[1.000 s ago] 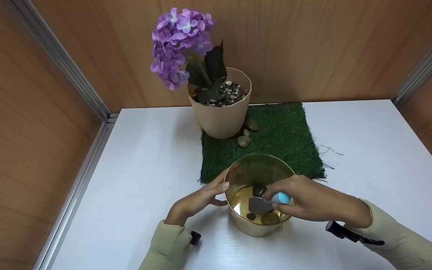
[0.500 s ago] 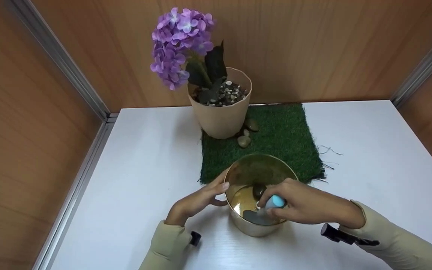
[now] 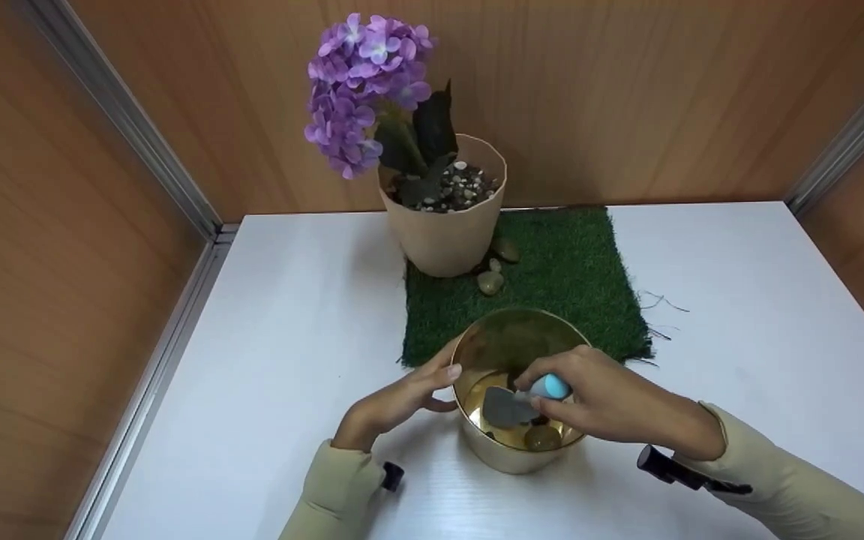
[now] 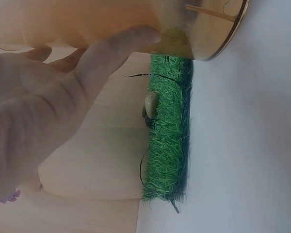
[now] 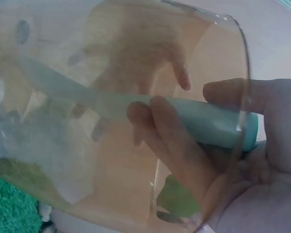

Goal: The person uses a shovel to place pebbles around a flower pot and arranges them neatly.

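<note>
An amber see-through container (image 3: 516,459) stands on the table in the head view, with several dark and brown stones (image 3: 543,438) at its bottom. My left hand (image 3: 403,401) holds its left side, thumb in front near the rim and fingers round behind. Reaching in over the right rim, my right hand (image 3: 589,394) grips the blue-ended handle of a small trowel (image 3: 507,407). The grey blade is inside the container and covers part of the bottom. Through the amber wall, the right wrist view shows fingers and thumb round the pale handle (image 5: 208,121).
Behind the container lies a green artificial-grass mat (image 3: 559,270). On its back left stands a beige flowerpot (image 3: 443,240) of gravel with a purple flower (image 3: 361,90). Several stones (image 3: 490,283) sit beside the pot. Wood panels (image 3: 627,97) close off the back and sides.
The trowel blade dipped toward the container's near side, then came back up and left, uncovering a brown stone. My right hand shifted slightly left. The left hand kept its hold.
</note>
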{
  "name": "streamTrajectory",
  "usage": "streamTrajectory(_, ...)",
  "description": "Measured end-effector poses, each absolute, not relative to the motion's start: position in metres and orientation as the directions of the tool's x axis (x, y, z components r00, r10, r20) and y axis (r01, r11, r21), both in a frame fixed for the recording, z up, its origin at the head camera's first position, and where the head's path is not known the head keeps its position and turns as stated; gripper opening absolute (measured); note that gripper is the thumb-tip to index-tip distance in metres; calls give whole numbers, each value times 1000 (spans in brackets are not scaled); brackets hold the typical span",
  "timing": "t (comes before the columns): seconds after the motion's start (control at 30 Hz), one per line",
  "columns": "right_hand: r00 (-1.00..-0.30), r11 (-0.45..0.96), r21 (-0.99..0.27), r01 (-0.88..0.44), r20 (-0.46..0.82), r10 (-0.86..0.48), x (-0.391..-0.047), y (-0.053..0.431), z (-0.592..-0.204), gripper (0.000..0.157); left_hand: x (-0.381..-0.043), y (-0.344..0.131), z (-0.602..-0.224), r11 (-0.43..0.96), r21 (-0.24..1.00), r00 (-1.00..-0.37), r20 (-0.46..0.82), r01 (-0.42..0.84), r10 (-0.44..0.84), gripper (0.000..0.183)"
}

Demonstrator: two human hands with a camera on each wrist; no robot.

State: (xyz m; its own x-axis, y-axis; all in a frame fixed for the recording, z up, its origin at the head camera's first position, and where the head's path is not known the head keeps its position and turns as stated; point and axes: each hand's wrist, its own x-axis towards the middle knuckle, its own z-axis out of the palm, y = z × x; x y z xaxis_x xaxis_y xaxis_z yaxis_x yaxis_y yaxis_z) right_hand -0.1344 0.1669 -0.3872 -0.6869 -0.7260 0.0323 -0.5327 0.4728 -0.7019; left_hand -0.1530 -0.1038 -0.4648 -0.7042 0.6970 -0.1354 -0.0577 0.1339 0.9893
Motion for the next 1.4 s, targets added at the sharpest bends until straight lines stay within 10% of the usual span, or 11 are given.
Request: streamTrajectory(1.4,-630,412,-849,-332,-125,-766,-147,173,-379,15,-153,-104,-463,139,989,-704,-131,-46,698,54)
